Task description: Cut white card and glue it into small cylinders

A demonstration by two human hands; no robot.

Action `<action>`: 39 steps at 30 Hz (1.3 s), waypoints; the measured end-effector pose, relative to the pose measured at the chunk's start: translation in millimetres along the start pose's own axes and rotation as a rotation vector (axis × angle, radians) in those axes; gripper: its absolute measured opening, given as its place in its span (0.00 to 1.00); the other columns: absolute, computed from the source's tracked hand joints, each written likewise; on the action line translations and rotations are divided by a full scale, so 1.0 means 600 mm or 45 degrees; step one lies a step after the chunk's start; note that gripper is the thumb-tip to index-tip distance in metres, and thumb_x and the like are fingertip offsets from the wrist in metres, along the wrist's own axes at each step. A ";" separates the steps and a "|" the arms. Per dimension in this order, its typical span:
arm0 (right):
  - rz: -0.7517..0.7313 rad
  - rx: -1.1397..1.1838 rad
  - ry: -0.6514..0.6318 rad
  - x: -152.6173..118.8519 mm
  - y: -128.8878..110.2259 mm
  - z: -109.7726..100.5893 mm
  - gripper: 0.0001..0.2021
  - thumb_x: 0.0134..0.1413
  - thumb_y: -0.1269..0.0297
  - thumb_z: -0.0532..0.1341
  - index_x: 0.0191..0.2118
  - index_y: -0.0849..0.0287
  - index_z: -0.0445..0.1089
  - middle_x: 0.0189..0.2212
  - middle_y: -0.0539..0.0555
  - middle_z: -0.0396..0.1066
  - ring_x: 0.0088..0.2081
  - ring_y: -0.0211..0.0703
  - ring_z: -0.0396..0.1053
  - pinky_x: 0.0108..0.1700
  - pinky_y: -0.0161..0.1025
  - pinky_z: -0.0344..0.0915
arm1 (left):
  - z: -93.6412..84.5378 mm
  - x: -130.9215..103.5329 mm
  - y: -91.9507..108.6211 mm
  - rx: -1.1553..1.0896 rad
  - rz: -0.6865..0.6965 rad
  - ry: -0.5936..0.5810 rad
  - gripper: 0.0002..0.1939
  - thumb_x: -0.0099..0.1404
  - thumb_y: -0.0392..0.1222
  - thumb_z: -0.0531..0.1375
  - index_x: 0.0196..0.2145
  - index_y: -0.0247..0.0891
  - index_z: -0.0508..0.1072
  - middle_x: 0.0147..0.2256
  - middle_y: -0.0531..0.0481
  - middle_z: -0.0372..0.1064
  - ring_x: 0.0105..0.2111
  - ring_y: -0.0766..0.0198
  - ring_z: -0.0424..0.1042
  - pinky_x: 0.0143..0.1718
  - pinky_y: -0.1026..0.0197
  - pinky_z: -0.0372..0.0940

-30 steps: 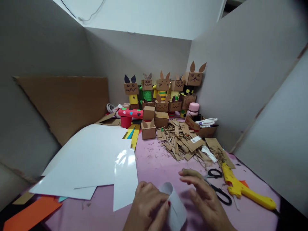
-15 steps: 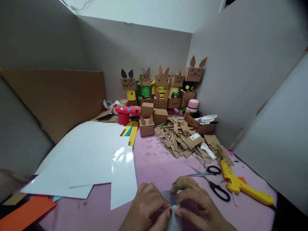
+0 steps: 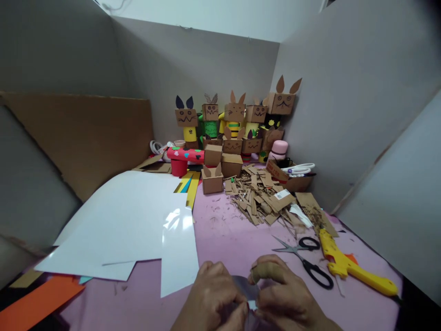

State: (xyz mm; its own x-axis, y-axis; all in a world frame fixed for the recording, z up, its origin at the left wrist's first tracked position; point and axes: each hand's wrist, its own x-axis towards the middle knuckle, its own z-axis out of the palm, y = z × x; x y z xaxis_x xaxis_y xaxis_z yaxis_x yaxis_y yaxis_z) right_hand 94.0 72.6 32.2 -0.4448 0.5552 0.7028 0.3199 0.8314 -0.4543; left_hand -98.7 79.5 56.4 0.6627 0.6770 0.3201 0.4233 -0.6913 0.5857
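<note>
Two hands now work one piece: a second ago your right hand (image 3: pixel 285 294) hung open beside the curled sheet of thin white paper (image 3: pixel 244 286); now its fingertips are closed on the paper's edge, meeting your left hand (image 3: pixel 215 294), which keeps its pinch. So the curl is held from both sides, leaving no hand free. Paper sits left of and nearer you than the black-handled metal scissors (image 3: pixel 293 249), mostly hidden by your fingers; a small white bit shows between the pinches. Tan wrap (image 3: pixel 270 271) on one right finger. Scissors lie with blades parted on creased pink cloth (image 3: pixel 220 234). Right of them, a yellow hard-plastic glue gun (image 3: pixel 342 266); beyond, a loose heap of ragged brown cardboard strips (image 3: pixel 257 197); well left, smooth, glossy white sheets (image 3: pixel 134 216), one round-cornered.
</note>
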 end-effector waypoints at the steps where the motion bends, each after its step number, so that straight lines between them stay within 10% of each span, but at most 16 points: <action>1: -0.008 -0.006 -0.005 0.001 0.000 -0.001 0.10 0.59 0.63 0.55 0.27 0.57 0.67 0.32 0.55 0.69 0.36 0.43 0.66 0.36 0.38 0.69 | -0.001 0.000 -0.001 0.007 -0.006 -0.021 0.08 0.58 0.33 0.55 0.26 0.42 0.70 0.23 0.53 0.70 0.28 0.61 0.67 0.29 0.60 0.61; 39: 0.204 0.082 -0.035 -0.001 -0.002 0.001 0.12 0.58 0.58 0.56 0.27 0.57 0.68 0.33 0.55 0.69 0.37 0.41 0.69 0.38 0.35 0.68 | 0.004 0.006 -0.004 0.221 0.129 -0.098 0.09 0.65 0.33 0.52 0.29 0.40 0.69 0.26 0.52 0.72 0.29 0.60 0.67 0.32 0.58 0.57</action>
State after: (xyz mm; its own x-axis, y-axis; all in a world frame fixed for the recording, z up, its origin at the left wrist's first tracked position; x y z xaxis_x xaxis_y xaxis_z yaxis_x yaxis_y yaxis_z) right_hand 93.7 71.4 31.8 -0.4155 0.6802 0.6039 0.3347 0.7316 -0.5939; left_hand -96.2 82.8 54.6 0.7496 0.5850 0.3095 0.4476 -0.7926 0.4140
